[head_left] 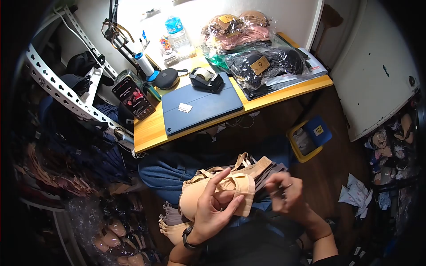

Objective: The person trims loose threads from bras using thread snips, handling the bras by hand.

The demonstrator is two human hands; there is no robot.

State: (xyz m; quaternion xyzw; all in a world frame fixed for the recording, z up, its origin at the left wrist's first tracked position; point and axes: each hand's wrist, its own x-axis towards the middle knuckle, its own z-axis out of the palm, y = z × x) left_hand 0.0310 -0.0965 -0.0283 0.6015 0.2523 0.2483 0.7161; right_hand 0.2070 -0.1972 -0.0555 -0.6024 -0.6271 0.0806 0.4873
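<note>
L grip holding beige bra — R grip nr

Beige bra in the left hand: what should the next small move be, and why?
Probably bring the right hand to the band end of the beige bra: the left hand holds it there, while the right hand, blurred, hovers alongside, apparently not touching.

Wooden desk: blue tablet case lying flat, black tape dispenser at its far edge. Lit phone, propped up. Blue-labelled bottle farther back. Yellow-rimmed bin on floor.
</note>
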